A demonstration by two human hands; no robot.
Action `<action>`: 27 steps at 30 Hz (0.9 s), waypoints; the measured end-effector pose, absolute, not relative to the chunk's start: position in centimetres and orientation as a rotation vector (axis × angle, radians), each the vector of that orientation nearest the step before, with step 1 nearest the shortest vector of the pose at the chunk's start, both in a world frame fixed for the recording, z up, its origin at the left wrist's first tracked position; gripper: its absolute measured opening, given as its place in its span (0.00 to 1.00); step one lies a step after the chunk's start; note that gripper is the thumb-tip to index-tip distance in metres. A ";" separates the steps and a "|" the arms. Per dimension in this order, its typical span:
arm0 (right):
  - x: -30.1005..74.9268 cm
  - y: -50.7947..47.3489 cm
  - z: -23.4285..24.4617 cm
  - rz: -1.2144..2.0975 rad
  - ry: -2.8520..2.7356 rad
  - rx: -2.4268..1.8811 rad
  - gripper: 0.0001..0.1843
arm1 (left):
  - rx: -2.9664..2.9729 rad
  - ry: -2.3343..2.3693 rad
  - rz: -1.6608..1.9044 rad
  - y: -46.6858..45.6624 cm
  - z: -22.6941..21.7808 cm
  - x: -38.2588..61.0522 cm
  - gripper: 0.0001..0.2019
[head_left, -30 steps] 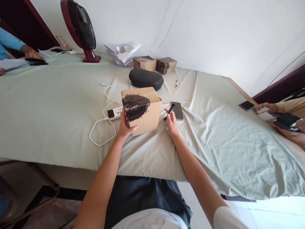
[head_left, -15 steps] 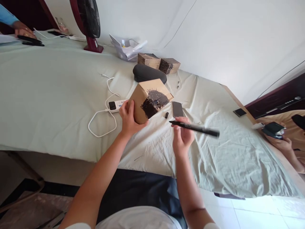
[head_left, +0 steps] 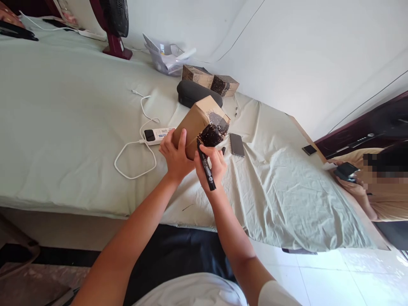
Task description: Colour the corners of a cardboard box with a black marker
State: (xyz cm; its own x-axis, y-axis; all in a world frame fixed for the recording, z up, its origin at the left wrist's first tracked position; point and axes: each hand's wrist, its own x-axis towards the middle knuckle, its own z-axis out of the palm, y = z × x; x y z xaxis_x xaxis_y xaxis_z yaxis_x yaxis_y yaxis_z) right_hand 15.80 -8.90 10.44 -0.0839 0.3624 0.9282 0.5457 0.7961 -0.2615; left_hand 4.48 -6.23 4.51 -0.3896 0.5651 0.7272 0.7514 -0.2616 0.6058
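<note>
My right hand (head_left: 214,165) pinches a black marker (head_left: 208,172) between thumb and fingers, its tip against or just beside the box's dark scribbled patch. The marker should be light, stiff and smooth, easily steered from a grip low on the barrel.

My left hand (head_left: 176,156) is spread around the near left end of the cardboard box (head_left: 192,126), which is tilted in front of me over the cloth-covered counter (head_left: 83,131); I can't tell whether an edge rests there. It looks light and fairly stiff, though thin walls could dent if squeezed; broad support across the plain faces and edges suits it. The inked patch may smear, so I'd keep fingers off. I can't see inside.

A small black cap (head_left: 223,150) lies by my right hand, near a smartphone (head_left: 237,145).

Beyond the box sits a closed black case (head_left: 198,94), contents hidden. Behind it stand 2 drawn-on boxes (head_left: 230,86), then a translucent plastic basket (head_left: 159,63) holding what look like white papers.
</note>
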 end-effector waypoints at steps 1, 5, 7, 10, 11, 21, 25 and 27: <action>15.8 -8.9 10.3 -0.168 -1.696 -0.751 0.04 | -1.634 -1.802 -1.731 -6.2 4.5 4.5 0.38; 15.6 -8.9 9.9 -0.120 -1.692 -0.857 0.08 | -1.625 -1.754 -1.776 -6.2 4.5 4.5 0.38; 15.5 -8.8 9.9 -0.132 -1.680 -0.835 0.07 | -1.611 -1.735 -1.769 -6.2 4.5 4.5 0.37; 15.1 -8.5 9.7 -0.154 -1.664 -0.818 0.07 | -1.609 -1.763 -1.750 -6.2 4.5 4.5 0.36; 14.9 -8.4 9.7 -0.148 -1.661 -0.834 0.07 | -1.613 -1.776 -1.756 -6.2 4.5 4.4 0.37; 14.5 -8.7 9.0 -0.069 -1.540 -0.923 0.10 | -1.646 -1.823 -1.763 -6.1 4.5 4.5 0.37; 15.0 -9.1 8.9 0.013 -1.541 -0.964 0.10 | -1.621 -1.782 -1.761 -6.1 4.5 4.5 0.40; 15.3 -9.3 8.9 0.036 -1.537 -0.957 0.10 | -1.642 -1.799 -1.767 -6.2 4.6 4.4 0.45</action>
